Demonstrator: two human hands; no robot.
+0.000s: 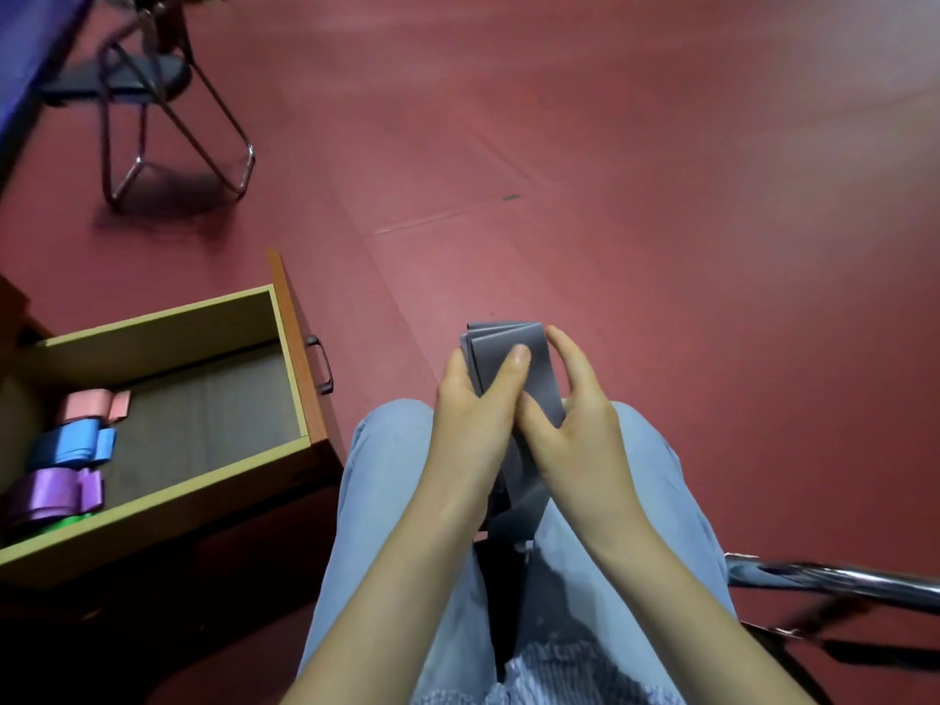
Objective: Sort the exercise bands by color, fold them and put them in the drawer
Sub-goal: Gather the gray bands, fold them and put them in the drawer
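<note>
A grey exercise band (501,356), folded into several layers, stands above my knees. My left hand (470,404) grips the folded stack, thumb pressed on its near face. My right hand (569,414) holds the band's right edge, fingers behind it; the loose tail hangs between my legs. At the left an open wooden drawer (290,348) holds a folded pink band (94,404), a blue band (74,445) and a purple band (53,493) in a row along its left side. A bit of green (68,521) shows under the purple one.
A folding metal chair (152,109) stands on the red floor at the far left. A chrome chair frame (834,582) is at my right. The drawer's metal handle (320,363) faces my left knee. Red floor stretches ahead.
</note>
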